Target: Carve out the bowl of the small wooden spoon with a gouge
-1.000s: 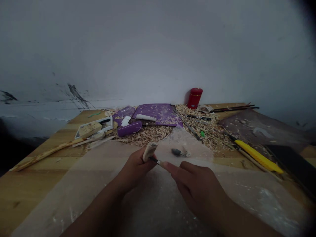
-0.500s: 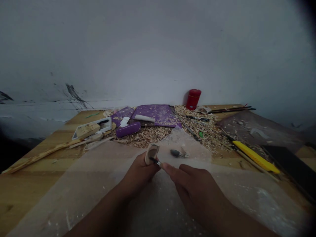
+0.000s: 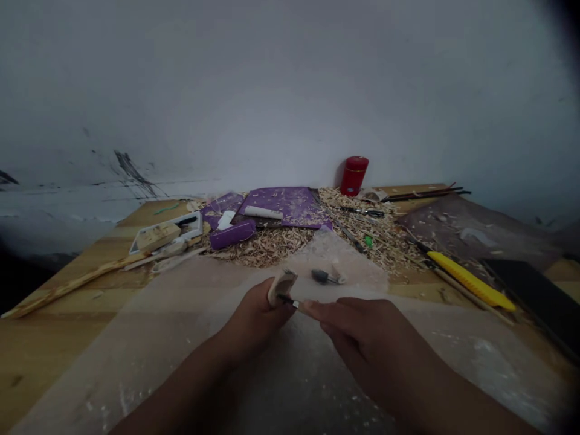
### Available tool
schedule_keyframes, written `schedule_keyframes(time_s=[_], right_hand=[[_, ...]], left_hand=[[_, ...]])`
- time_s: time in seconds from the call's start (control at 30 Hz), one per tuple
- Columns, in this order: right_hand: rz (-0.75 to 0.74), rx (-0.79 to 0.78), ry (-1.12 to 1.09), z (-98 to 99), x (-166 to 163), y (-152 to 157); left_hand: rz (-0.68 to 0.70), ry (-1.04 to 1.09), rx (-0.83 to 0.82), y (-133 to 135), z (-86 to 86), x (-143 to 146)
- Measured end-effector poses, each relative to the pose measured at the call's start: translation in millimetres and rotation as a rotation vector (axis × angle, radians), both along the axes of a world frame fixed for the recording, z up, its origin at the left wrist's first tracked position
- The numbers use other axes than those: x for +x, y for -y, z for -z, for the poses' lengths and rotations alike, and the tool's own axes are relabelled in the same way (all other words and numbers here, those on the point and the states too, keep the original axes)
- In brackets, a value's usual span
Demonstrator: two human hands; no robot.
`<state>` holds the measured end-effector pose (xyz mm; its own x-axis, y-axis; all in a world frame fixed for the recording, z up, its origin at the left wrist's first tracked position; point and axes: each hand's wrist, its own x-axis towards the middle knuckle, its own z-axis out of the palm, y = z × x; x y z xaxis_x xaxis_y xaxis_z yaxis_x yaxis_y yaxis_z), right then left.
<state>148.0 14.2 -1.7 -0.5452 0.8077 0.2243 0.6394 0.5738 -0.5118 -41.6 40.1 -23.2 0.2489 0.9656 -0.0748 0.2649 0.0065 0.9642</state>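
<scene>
My left hand (image 3: 254,314) is closed around a small pale wood piece (image 3: 281,285), whose hollowed face is turned to the right. In my right hand (image 3: 362,332) is a carving tool (image 3: 296,304) with a dark, thin tip and a light handle. Its tip touches the hollow of the wood. Just beyond my hands, a small dark-headed tool (image 3: 321,276) lies on the translucent plastic sheet (image 3: 181,320). My right fingers hide most of the carving tool's handle.
Wood shavings (image 3: 272,246) are heaped at the back around a purple folder (image 3: 290,202). A red canister (image 3: 354,176) stands by the wall. On the right lie a yellow utility knife (image 3: 471,281) and a black flat slab (image 3: 530,296). A white tray (image 3: 198,225) and a long stick (image 3: 72,284) lie left.
The wood piece has turned slightly in my left hand, so its hollow faces more to the right. My right hand has shifted a little right, with the tool tip still at the wood.
</scene>
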Motion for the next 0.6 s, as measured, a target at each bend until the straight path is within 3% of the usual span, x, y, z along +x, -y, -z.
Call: schedule_keyframes(time_s=[0.33, 0.6], right_hand=[[0.014, 0.174, -0.085, 20.3, -16, 10], [0.092, 0.174, -0.171, 32.9, -28, 15]], left_hand=[[-0.178, -0.021, -0.032, 3, 0.6, 3], [-0.244, -0.071, -0.012, 3, 0.6, 9]])
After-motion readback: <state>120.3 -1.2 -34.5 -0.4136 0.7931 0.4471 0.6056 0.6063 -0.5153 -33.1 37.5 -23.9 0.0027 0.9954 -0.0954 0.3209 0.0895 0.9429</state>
